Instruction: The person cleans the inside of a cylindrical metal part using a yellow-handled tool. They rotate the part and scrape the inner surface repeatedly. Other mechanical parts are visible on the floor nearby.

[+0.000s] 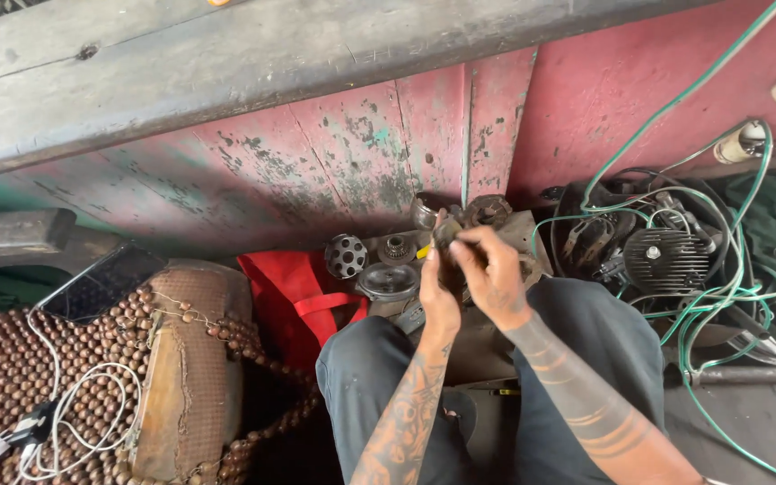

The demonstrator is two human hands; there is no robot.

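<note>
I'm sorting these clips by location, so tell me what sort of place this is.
Probably a small repair workshop: metal machine parts lie on the floor, green wires tangle over a finned motor part, and both hands work a small dark part.

Dark plank floor (756,422), worn. Directly on it: tangle of green wire (720,305) w/ finned round metal part (668,260) at right; red bag (294,301) centre-left; beaded seat cover (11,377) w/ white cable (74,409) at left.

Both hands (469,278) around small metal part (448,233)
</note>
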